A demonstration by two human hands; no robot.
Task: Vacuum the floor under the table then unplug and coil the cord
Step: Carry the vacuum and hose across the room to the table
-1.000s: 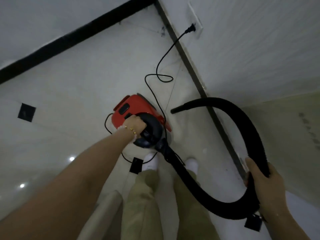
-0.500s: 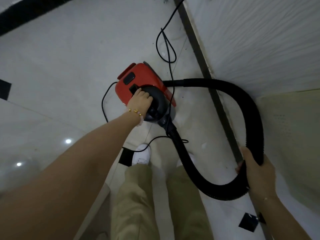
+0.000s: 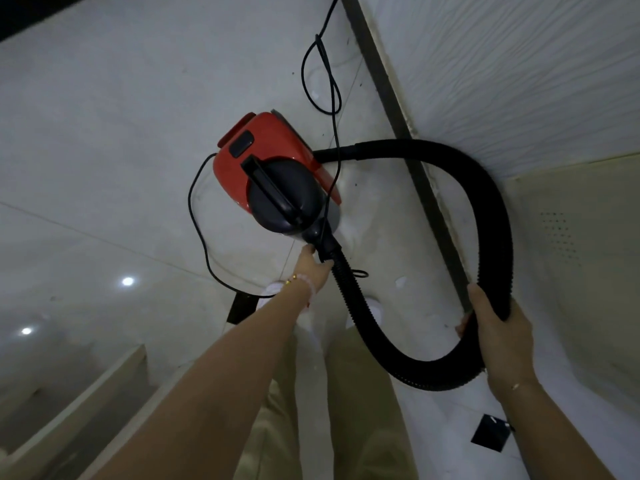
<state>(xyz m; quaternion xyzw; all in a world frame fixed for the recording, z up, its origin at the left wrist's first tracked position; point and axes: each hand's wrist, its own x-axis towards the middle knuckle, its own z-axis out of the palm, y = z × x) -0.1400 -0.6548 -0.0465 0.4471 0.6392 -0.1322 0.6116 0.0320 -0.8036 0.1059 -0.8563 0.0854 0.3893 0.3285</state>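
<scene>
A red vacuum cleaner point(image 3: 263, 157) with a dark grey front and black carry handle stands on the pale tiled floor point(image 3: 104, 133). Its black ribbed hose point(image 3: 491, 209) loops from the front round to the right and back towards the machine. My left hand point(image 3: 313, 270) grips the hose where it joins the vacuum's front. My right hand point(image 3: 498, 336) grips the hose at the loop's lower right. The thin black power cord point(image 3: 329, 77) runs from the top edge over the machine and trails on the floor at its left.
A white wall point(image 3: 519, 64) with a dark baseboard point(image 3: 408, 143) runs along the right, a cream panel point(image 3: 571, 254) below it. My legs in beige trousers and white shoes point(image 3: 273, 289) stand just behind the vacuum. A pale ledge point(image 3: 86, 393) sits at lower left.
My left hand has let go of the vacuum's carry handle and moved down to the hose joint. The view has tilted down, so the wall plug is out of frame.
</scene>
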